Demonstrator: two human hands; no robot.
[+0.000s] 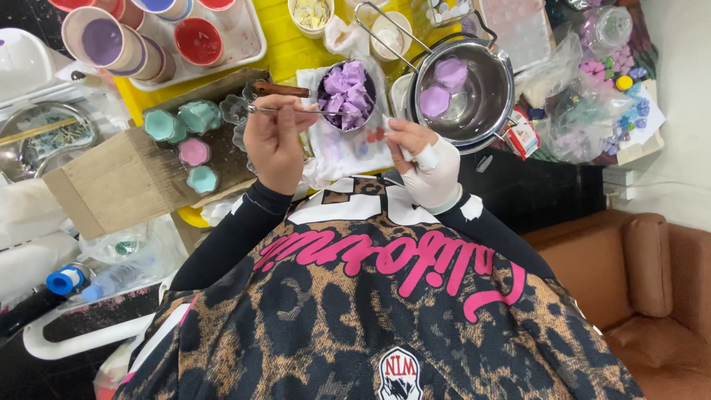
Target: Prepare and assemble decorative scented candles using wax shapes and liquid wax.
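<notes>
Head view looks straight down on a person in a leopard-print top working at a crowded worktop (281, 52) with a yellow cover. At about 11 o'clock from the chest, the left hand (275, 144) has its grip closed round a thin metal tool (285, 109) whose tip points towards 3 o'clock, to the small metal cup (346, 96) heaped with broken lilac wax pieces. A wooden handle (280, 90) juts from that cup towards 9 o'clock. The right hand (426, 159), wrapped in white, sits at 1 o'clock, fingers curled narrowly at the edge of the white cloth (348, 148) under the cup; whether it pinches anything I cannot tell.

Judging by how things lie, the work looks midway. Several pieces are already finished: teal and pink moulded shapes (194, 152) rest on the cardboard sheet (111, 181) at 9 o'clock. The cup's wax is solid chunks, not liquid, and two lilac blocks (443, 85) lie unmelted in the steel pot (474, 96) at 2 o'clock. Cups of coloured wax (104, 41) wait on a tray at 10 o'clock.
</notes>
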